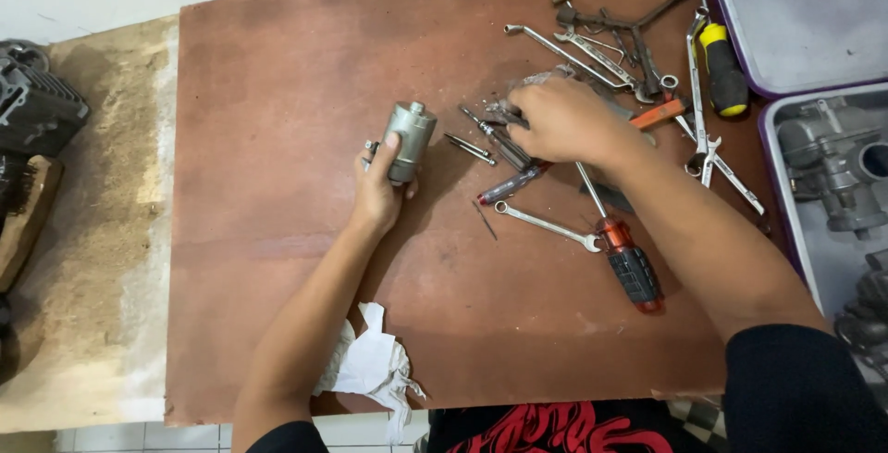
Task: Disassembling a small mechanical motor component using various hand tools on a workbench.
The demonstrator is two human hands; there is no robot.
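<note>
My left hand (pixel 377 192) grips a grey metal cylinder (pixel 410 137) and holds it upright over the reddish-brown board (pixel 277 92). My right hand (pixel 560 120) reaches into a small heap of metal bits and screws (pixel 499 116) near the board's middle, its fingers pinched on something small that I cannot make out. A red pen-like tool (pixel 509 185) and thin pins (pixel 470 148) lie just below that hand. A red and black screwdriver (pixel 620 254) lies under my right forearm.
Several spanners (pixel 592 55) and a yellow-handled screwdriver (pixel 721 65) lie at the back right. A small wrench (pixel 546 225) and a white rag (pixel 370 365) lie nearer me. Trays with grey engine parts (pixel 832 166) stand at the right. A dark engine block (pixel 32 106) sits at the left.
</note>
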